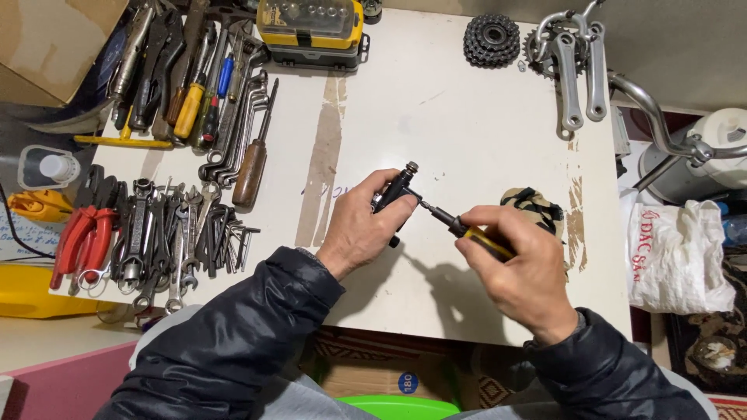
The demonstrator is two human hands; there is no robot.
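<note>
Left hand [359, 232] is clamping a small black part [395, 189] above the table [436, 117], fingers wrapped tight. Right hand [520, 268] is gripping a yellow-handled screwdriver [467, 230], closed round the handle, tip meeting the part from 4 o'clock. Step, as judged: driving a screw in the part. Next move is calling for steady axial pressure, tip seated. Wrenches [175, 241] are lying at 9 o'clock.

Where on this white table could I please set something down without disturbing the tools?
The white table is bare in its middle, between the wooden-handled screwdriver and the crank arms, below the yellow bit case. A narrower strip lies at the near edge under the left hand and right hand. The left side is crowded with wrenches and red pliers.
</note>
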